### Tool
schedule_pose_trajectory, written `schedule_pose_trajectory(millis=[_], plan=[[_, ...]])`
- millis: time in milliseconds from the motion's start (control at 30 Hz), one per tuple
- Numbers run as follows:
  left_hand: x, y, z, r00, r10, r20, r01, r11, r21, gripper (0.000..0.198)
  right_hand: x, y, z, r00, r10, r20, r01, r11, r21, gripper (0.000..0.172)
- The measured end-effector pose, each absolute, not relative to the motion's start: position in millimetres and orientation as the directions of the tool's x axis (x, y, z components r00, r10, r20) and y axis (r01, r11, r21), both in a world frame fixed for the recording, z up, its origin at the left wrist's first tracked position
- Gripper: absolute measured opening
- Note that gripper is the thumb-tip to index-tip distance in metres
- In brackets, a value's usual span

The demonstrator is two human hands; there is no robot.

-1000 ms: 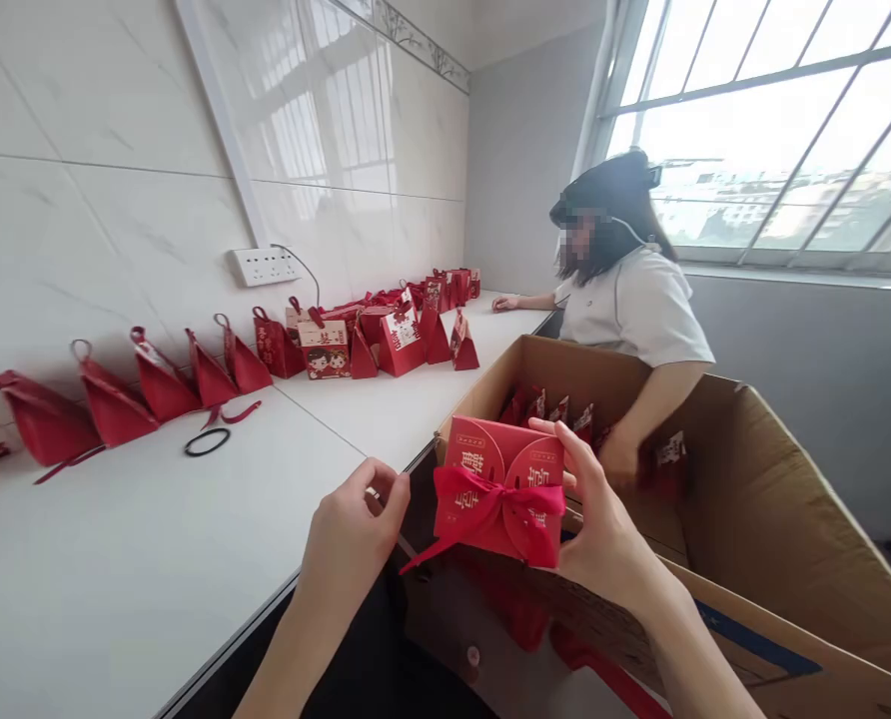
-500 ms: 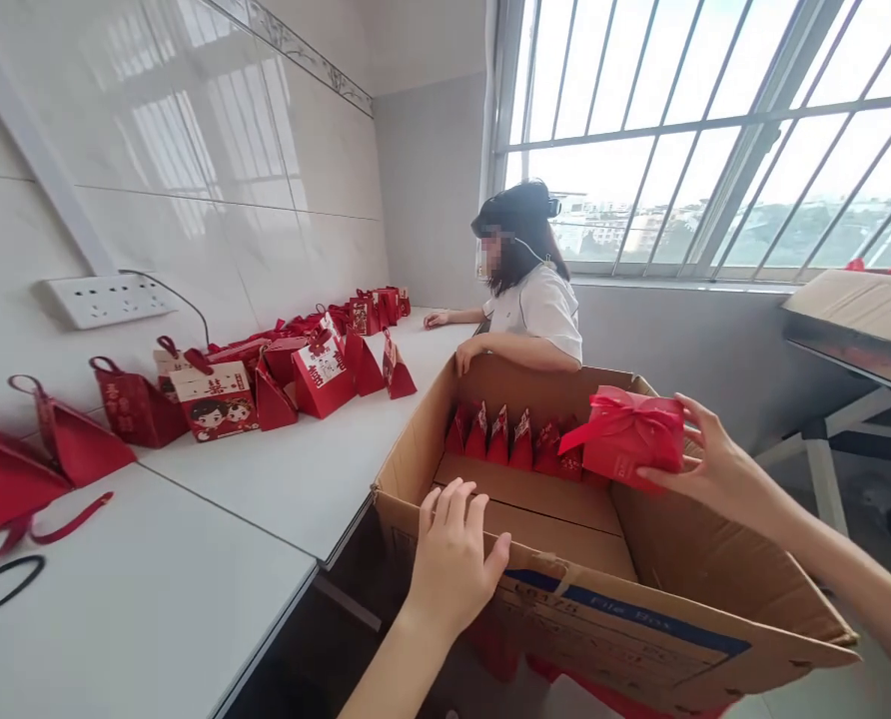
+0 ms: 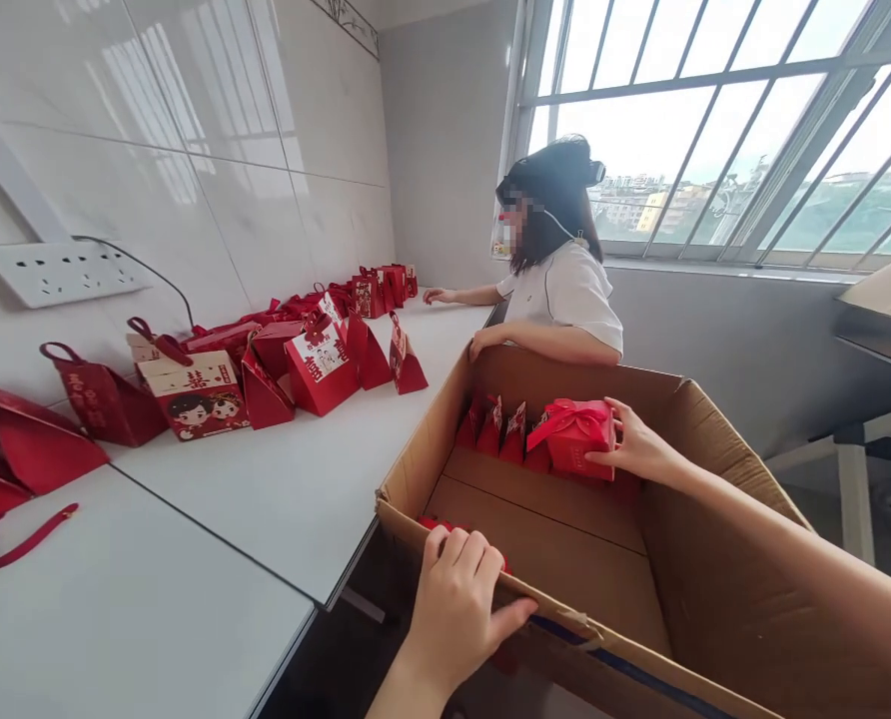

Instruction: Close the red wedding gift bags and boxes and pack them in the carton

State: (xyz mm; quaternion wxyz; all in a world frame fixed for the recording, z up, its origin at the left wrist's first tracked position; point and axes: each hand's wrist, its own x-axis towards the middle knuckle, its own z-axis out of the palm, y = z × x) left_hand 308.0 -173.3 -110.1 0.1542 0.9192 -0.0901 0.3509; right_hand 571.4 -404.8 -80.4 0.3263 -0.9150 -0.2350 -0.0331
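Note:
My right hand reaches deep into a large cardboard box and grips a red gift box with a ribbon bow, low at the far end. It sits beside a row of small red boxes standing against the far wall of the cardboard box. My left hand is curled over the near rim of the cardboard box, fingers wrapped on the edge.
A white counter on the left carries several red gift bags and boxes along a tiled wall with a power strip. Another person sits past the box by the barred window. A table stands at right.
My right hand carried the red gift box from in front of me over the cardboard box and down to its far end. My left hand moved from the ribbon to the near rim.

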Motion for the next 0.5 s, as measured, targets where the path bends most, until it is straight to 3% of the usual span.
schedule_pose_trajectory(millis=[133, 300, 433, 500], plan=[[304, -175, -112, 0.716, -0.048, 0.697, -0.271, -0.939, 0.214, 0.035, 570, -374, -105, 0.852, 0.496, 0.166, 0.495, -0.660, -0.566, 0.098], [310, -176, -119, 0.619, -0.003, 0.786, -0.385, -0.873, 0.299, 0.032, 568, -355, -146, 0.855, 0.501, 0.134, 0.473, -0.646, -0.600, 0.101], [317, -172, -139, 0.494, -0.034, 0.869, -0.397, -0.897, 0.192, 0.038, 555, -355, -184, 0.830, 0.535, 0.160, 0.515, -0.621, -0.591, 0.099], [318, -168, -149, 0.523, -0.093, 0.847, -0.391, -0.909, 0.142, 0.030, 543, -357, -199, 0.809, 0.572, 0.135, 0.528, -0.605, -0.597, 0.097]])
